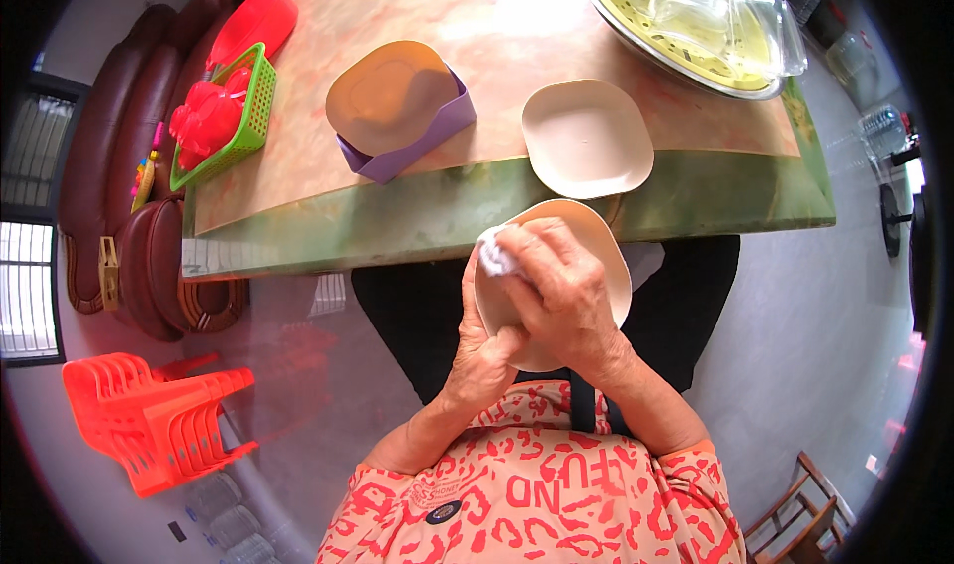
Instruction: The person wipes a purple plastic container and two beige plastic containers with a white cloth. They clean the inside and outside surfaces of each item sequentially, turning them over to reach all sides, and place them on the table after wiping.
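A cream plate (pixel 599 238) with rounded corners is held over my lap, just off the table's near edge. My left hand (pixel 482 355) grips its left rim, thumb lying over the inside. In the fingers of my right hand (pixel 564 284) is a crumpled white cloth (pixel 497 254), pressed against the plate's upper left part. A second cream plate (pixel 586 139) lies on the table right beyond the held one. To its left, an orange-tan plate (pixel 388 97) rests in a purple holder (pixel 422 147).
The table (pixel 477 211) has a green stone-like border. At its left stand a green basket (pixel 256 107) of red items and a red colander (pixel 260 17). A yellow perforated tray (pixel 646 17) carries clear containers at the far right. Stacked red chairs (pixel 149 420) stand on the floor, left.
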Demonstrator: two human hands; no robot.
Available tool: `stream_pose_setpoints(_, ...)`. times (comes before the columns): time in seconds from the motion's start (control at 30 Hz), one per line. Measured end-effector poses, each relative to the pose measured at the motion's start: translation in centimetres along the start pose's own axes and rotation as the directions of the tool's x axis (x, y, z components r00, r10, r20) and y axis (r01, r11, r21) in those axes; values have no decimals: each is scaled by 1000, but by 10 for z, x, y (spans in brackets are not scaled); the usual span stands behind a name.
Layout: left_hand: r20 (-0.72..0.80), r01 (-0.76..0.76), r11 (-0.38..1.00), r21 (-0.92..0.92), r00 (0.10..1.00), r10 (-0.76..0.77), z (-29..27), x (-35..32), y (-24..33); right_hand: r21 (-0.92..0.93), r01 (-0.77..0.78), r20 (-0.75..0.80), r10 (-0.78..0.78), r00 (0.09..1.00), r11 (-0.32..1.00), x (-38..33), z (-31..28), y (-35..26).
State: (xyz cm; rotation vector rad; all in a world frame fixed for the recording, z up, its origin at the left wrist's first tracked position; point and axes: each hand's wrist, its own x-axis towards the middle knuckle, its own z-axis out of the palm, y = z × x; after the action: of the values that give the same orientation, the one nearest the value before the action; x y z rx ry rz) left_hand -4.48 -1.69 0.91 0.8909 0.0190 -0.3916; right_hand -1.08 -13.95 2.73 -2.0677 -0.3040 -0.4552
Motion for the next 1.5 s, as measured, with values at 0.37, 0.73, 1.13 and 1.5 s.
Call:
stream_pose_setpoints(0.37,-4,69,996,-53,998,-70,-2,0,7,-166,61,-50,-70,996,984,3,-5,-11)
stream_pose_setpoints(0.73,-154,63,947,-315,981,-117,-7,7,10,-71,238,365,-197,910,969,-8,-24,-12)
stream_pose_setpoints(1.13,-193,56,981,-186,977,-92,2,6,6,-555,117,56,-103,993,824,-3,-5,9)
stream_pose_setpoints(1.5,-192,1,964,-265,980,-54,1,7,9,-73,124,123,-114,986,990,-5,2,-6)
